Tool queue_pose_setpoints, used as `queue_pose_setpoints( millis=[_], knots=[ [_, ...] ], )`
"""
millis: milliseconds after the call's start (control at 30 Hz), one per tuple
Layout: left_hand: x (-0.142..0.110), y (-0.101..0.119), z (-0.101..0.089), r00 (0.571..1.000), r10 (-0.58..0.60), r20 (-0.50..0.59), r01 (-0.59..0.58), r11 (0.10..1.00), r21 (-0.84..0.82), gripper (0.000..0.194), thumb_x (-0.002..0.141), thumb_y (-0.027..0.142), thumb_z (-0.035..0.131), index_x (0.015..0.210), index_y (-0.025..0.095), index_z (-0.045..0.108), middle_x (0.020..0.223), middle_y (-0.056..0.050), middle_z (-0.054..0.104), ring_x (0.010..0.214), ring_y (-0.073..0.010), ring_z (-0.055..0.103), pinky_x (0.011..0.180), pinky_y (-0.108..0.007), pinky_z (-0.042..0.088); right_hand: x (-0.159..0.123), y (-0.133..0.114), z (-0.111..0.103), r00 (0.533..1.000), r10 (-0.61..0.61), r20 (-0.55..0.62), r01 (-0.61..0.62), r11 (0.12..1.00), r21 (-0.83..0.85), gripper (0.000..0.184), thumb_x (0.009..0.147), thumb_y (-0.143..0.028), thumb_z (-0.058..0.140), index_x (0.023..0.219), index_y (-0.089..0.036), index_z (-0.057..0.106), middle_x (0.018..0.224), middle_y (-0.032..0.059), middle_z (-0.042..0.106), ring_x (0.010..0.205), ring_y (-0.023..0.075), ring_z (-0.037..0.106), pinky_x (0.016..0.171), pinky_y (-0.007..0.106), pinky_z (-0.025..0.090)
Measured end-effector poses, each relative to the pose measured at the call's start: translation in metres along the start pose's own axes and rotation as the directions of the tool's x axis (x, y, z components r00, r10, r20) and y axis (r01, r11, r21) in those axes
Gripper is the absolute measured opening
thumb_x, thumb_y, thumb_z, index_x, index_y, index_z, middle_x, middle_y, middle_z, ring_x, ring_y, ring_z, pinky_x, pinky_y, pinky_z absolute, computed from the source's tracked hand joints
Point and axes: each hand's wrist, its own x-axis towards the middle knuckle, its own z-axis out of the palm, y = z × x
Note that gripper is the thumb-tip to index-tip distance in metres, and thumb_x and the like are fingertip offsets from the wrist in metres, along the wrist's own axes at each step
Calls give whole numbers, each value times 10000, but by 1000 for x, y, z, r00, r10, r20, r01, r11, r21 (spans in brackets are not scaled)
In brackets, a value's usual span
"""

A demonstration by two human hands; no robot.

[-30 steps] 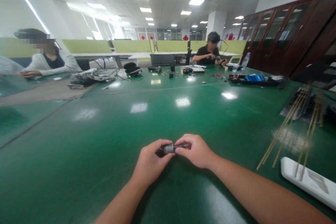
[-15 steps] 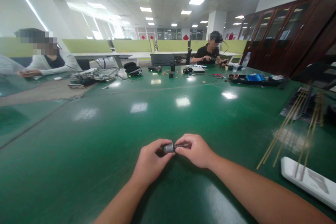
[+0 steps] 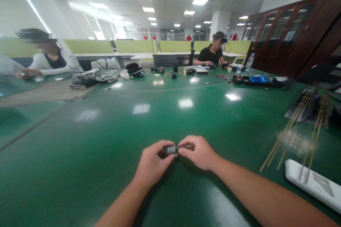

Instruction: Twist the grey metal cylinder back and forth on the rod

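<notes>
Over the green table [image 3: 119, 124], my left hand [image 3: 153, 163] pinches a short grey metal cylinder [image 3: 171, 149] between thumb and fingers. The cylinder has a dark end, partly hidden by the fingers. My right hand [image 3: 200, 152] is closed on a thin dark metal rod [image 3: 185, 146] that lies in line with the cylinder's right end. The two parts meet or nearly meet; whether they are joined I cannot tell. Both hands are close together, low in the middle of the view.
Thin yellow rods [image 3: 289, 129] and a white tray-like device [image 3: 314, 184] lie at the right. Electronic parts [image 3: 93, 77], a black tray [image 3: 262, 83] with a blue item and a bottle [image 3: 250, 61] stand farther back. Two people sit across the table.
My hands and the parts in them have hardly moved. Across the table, the person at right has lowered their hands; the person at left has shifted their head and hands slightly.
</notes>
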Motion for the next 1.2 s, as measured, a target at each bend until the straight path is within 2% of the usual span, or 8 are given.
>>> queue_pose_setpoints(
  millis=[700, 967, 1200],
  knots=[
    [1, 0, 0, 1000, 14, -15, -13, 1000, 16, 239, 758, 281, 724, 997, 289, 709, 938, 37, 711, 779, -157, 641, 735, -256, 493, -1, -2, 1, 999, 37, 1, -37, 999, 22, 119, 805, -236, 665, 857, -158, 738, 833, 43, 729, 749, 171, 669, 718, 269, 508],
    [0, 0, -1, 1000, 8, -17, -8, 1000, 21, 242, 764, 301, 716, 1007, 293, 706, 947, 37, 710, 788, -160, 641, 748, -265, 495, 0, 0, 1, 997, 70, 21, -72, 992, 100, 130, 814, -248, 650, 871, -152, 716, 831, 50, 728, 753, 175, 671, 704, 266, 504],
    [2, 1, -1, 999, 25, -27, -24, 999, 37, 250, 765, 310, 706, 1008, 254, 708, 954, 0, 711, 771, -175, 637, 743, -279, 514, 0, 0, 1, 996, 86, 23, -87, 991, 98, 137, 819, -250, 644, 887, -151, 708, 800, 39, 709, 724, 165, 649, 678, 260, 490]
  ],
)
